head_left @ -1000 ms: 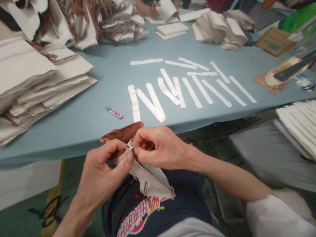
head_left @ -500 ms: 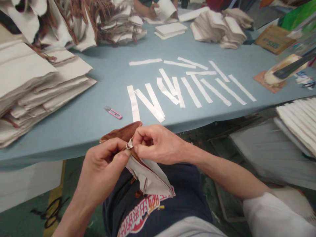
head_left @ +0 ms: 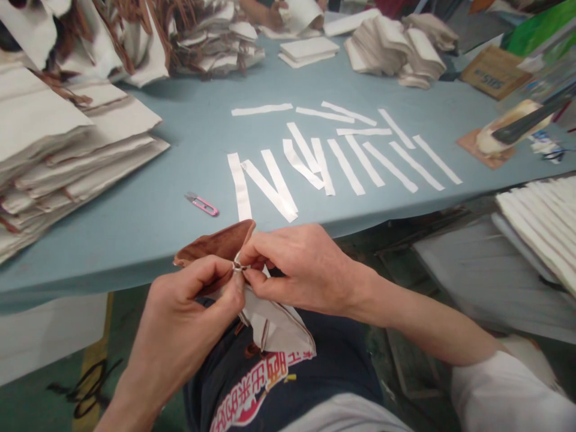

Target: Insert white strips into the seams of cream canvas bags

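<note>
Between both hands is a sewn piece of white fabric point(head_left: 281, 327) with a brown leather-like part point(head_left: 216, 245), held over my lap at the table's front edge. My left hand point(head_left: 193, 312) pinches it between thumb and forefinger. Close against it, my right hand point(head_left: 297, 264) pinches at the same spot, thumb and forefinger together. A small whitish bit point(head_left: 237, 264), perhaps a metal ring or folded fabric, shows between the fingertips; its kind is too small to tell. Pink thread snips point(head_left: 202, 204) lie on the table to the left, apart from both hands.
White strips point(head_left: 344, 165) lie spread over the blue-covered table point(head_left: 189, 138). Stacked fabric pieces point(head_left: 67, 144) rise at the left, with more piles point(head_left: 396, 51) at the back. A pot with a brush point(head_left: 499, 132) stands at right. A co-worker's hand point(head_left: 270, 15) holds fabric across the table.
My right hand's fingers have shifted at the pinched spot, and the whitish bit looks more drawn out. The whole view has moved slightly.
</note>
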